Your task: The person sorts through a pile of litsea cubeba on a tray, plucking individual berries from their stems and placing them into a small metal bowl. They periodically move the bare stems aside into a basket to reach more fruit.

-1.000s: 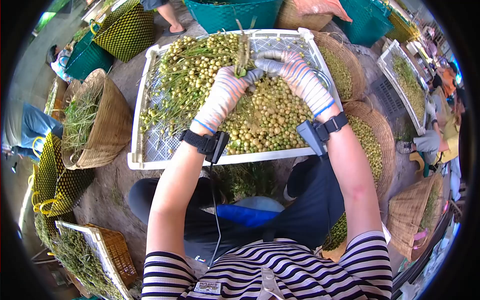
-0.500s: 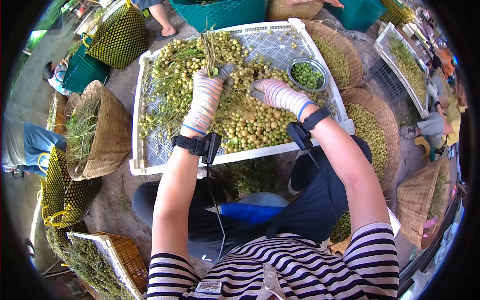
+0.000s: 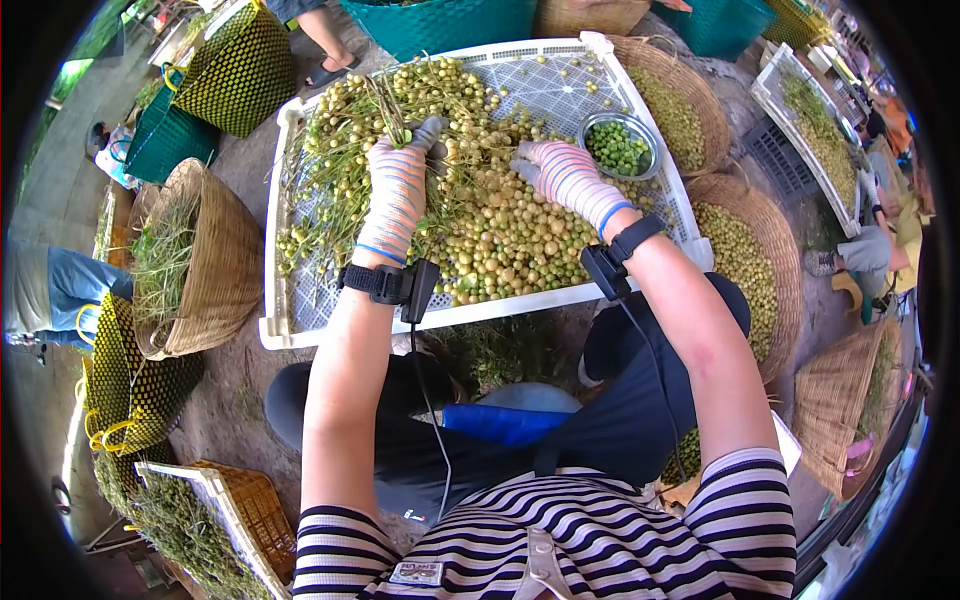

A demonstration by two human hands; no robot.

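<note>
My left hand point(image 3: 398, 188), in a striped glove with grey fingertips, is closed around a bunch of stems point(image 3: 384, 108) whose ends stick up past the fist. Small round yellow-green fruits point(image 3: 535, 245) lie heaped in a white slatted tray point(image 3: 330, 338) under both hands. Over the heap's right part, my right hand point(image 3: 572, 180), gloved alike, has its fingers drawn together; whatever is between them is hidden. Fruiting stems point(image 3: 335, 190) fill the tray's left side. Beside the right hand, a metal bowl point(image 3: 652, 165) holds greener fruits.
Round wicker baskets of fruit point(image 3: 785, 270) stand right of the tray. A tall wicker basket point(image 3: 225, 270) with stems stands left, near black-and-yellow woven baskets point(image 3: 240, 75). Teal baskets point(image 3: 435, 30) are at the back. Other people sit or stand at both sides.
My left hand has shifted left with the stems, which now lean further left. My right hand has moved slightly right, so the gap between the hands is wider.
</note>
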